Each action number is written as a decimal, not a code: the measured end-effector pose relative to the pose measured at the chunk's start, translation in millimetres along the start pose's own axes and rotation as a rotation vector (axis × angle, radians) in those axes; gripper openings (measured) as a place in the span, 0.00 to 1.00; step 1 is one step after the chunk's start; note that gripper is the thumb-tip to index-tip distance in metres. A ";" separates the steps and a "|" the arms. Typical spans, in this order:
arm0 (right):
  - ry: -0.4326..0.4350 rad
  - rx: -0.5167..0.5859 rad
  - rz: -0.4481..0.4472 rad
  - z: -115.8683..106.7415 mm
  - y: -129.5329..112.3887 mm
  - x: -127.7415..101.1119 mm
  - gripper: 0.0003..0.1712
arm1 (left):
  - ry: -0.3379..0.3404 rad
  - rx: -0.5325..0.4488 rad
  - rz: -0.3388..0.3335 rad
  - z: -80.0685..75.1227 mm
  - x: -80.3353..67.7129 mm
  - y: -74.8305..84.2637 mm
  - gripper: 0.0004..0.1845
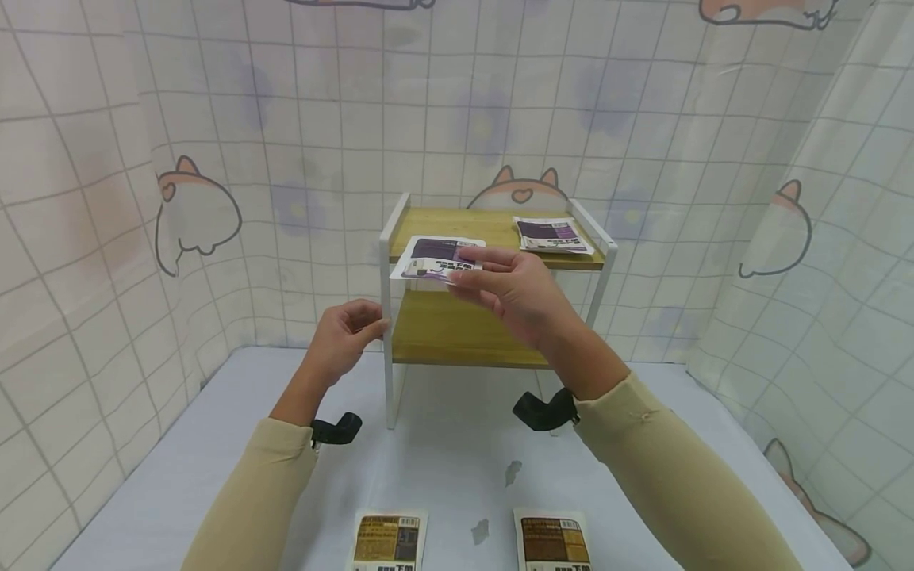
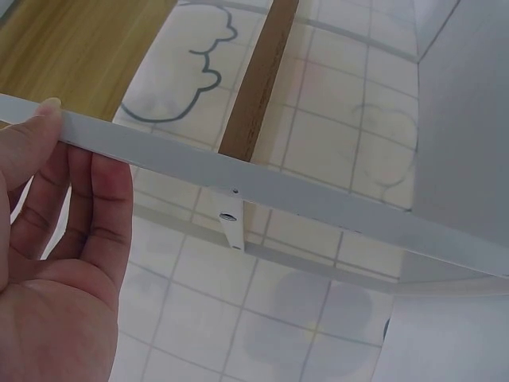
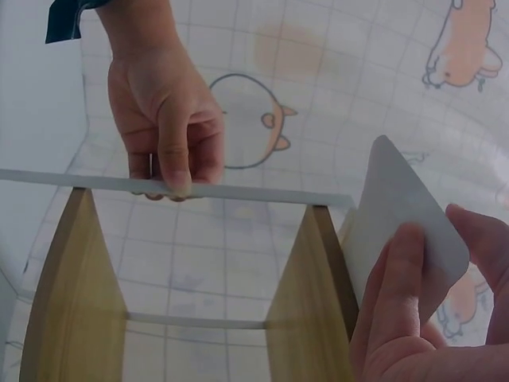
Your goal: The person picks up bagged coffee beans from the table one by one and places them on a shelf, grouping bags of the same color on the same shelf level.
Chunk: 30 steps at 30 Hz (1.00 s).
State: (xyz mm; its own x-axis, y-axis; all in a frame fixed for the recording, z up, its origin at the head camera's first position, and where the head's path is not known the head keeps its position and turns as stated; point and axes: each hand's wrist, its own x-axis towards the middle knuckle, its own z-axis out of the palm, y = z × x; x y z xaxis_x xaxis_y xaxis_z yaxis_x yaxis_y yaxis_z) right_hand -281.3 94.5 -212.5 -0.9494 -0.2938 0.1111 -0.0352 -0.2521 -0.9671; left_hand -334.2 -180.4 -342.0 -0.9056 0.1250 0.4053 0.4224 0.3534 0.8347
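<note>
My right hand (image 1: 517, 297) pinches a flat white and purple packet (image 1: 432, 258) by its right end, over the front left of the shelf's upper board. In the right wrist view the packet's plain pale underside (image 3: 402, 215) shows between thumb and fingers. My left hand (image 1: 346, 337) grips the white front left post (image 1: 388, 349) of the small two-tier shelf. Thumb and fingers lie on either side of that post (image 2: 151, 147) in the left wrist view. Another purple and white packet (image 1: 553, 235) lies on the right of the upper board (image 1: 464, 220).
The lower wooden board (image 1: 464, 333) sits under the upper one between white side frames. Two brown and white packets, a left one (image 1: 389, 543) and a right one (image 1: 553, 543), lie on the white table (image 1: 457, 476) at the near edge. A patterned curtain (image 1: 321, 119) surrounds the table.
</note>
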 end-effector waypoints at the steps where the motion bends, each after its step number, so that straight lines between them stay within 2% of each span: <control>1: 0.000 -0.002 -0.003 0.0 -0.2 -0.1 0.26 | -0.001 0.000 0.002 0.0 0.2 -0.1 0.11; 21: 0.034 -0.116 -0.021 3.1 -1.4 0.7 0.29 | -0.010 0.010 0.003 -0.9 0.2 1.3 0.16; 30: 0.078 -0.156 -0.029 6.1 -1.2 -0.5 0.31 | -0.007 0.012 0.001 -0.8 0.5 1.8 0.12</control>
State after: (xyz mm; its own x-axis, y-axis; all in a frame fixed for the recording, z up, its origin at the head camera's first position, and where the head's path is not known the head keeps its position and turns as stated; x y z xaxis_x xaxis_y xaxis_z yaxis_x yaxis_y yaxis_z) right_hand -278.9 89.4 -210.0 -0.9684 -0.2148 0.1268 -0.1047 -0.1114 -0.9882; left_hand -333.9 -180.5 -339.9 -0.9054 0.1323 0.4035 0.4230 0.3645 0.8296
